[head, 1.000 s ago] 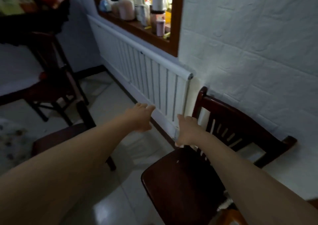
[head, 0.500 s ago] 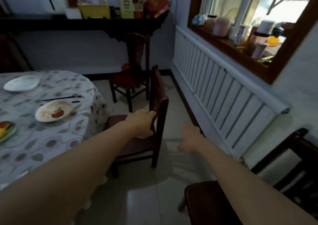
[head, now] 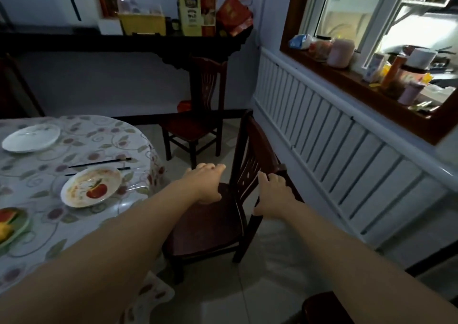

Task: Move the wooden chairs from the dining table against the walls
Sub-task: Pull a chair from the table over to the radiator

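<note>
A dim dining room with a pale tiled floor point(head: 223, 296) and a white ribbed radiator point(head: 347, 155) along the wall at 3 o'clock is seen; the dark brown slat-backed wooden chair point(head: 210, 222) stands just beside the round counter under its floral cloth point(head: 81, 150) at 9 o'clock. The chair is judged stiff, fairly heavy and smooth, best taken by the top rail and seat edge. The right hand point(head: 275, 197) is curled in a grip on the chair back, while the left hand point(head: 205, 185) is held relaxed over the seat, gripping nothing.

The right hand point(head: 273, 197) is now gripping the backrest of the wooden chair point(head: 215, 222), no longer hanging free beside it. The left hand point(head: 205, 185) is reaching out over the seat, left of the backrest it was touching.
</note>
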A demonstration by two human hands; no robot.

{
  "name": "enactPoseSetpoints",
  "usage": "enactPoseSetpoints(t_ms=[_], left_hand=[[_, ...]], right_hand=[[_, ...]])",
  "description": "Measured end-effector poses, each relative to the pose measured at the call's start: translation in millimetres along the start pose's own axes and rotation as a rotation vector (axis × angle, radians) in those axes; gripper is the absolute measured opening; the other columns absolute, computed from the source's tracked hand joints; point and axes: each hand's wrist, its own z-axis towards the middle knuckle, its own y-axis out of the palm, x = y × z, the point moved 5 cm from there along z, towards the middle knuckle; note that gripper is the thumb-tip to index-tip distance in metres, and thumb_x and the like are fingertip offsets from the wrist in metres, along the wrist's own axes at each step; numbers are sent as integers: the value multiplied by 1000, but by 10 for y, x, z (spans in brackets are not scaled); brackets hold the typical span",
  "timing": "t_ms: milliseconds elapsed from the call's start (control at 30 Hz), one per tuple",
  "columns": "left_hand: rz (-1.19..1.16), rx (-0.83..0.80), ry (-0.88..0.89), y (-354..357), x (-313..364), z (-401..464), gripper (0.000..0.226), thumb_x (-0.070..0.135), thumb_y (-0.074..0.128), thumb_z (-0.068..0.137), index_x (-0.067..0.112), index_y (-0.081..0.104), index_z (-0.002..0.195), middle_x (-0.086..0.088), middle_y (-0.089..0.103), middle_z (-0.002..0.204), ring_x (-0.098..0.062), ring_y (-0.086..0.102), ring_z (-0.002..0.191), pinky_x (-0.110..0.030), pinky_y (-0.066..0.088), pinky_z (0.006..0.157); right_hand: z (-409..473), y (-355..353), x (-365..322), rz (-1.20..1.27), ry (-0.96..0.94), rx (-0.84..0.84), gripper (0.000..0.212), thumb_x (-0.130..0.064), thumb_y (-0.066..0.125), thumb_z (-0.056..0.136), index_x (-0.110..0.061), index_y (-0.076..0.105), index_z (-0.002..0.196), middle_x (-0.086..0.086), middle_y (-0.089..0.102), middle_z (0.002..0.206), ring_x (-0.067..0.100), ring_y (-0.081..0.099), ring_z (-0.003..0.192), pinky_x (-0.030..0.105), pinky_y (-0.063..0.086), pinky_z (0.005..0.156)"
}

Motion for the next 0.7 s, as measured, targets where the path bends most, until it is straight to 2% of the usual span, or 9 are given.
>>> enactPoseSetpoints(t_ms=[133,300,467,700], left_hand=[[-5,-4,48,-53,-85,331,81,33,61,87,22,12,152,-5,22,158,-26,19,146,-50,21,115],[15,-23,76,-164,-123,1021,85,35,62,86,22,10,152,-4,21,158,-25,18,147,-49,22,115],[20,-55,93,-224,-23,1840,86,28,62,87,23,7,153,-3,17,160,-24,14,148,-48,18,117],[54,-35,167,-230,177,2909,92,12,63,85,25,3,153,-3,4,162,-22,3,150,-48,13,119]], right_hand=[[324,-78,-64,-25,47,94,91,-28,72,77,-13,15,147,15,33,140,34,31,132,44,35,106],[960,-217,61,25,97,164,86,-24,69,81,-13,14,147,16,34,140,35,34,131,43,32,108],[1731,-328,301,51,175,128,98,-27,71,81,-14,4,151,18,27,147,34,30,136,43,28,112],[2460,-313,602,72,253,29,102,-28,68,82,-14,-4,152,20,27,149,34,31,137,44,31,112]])
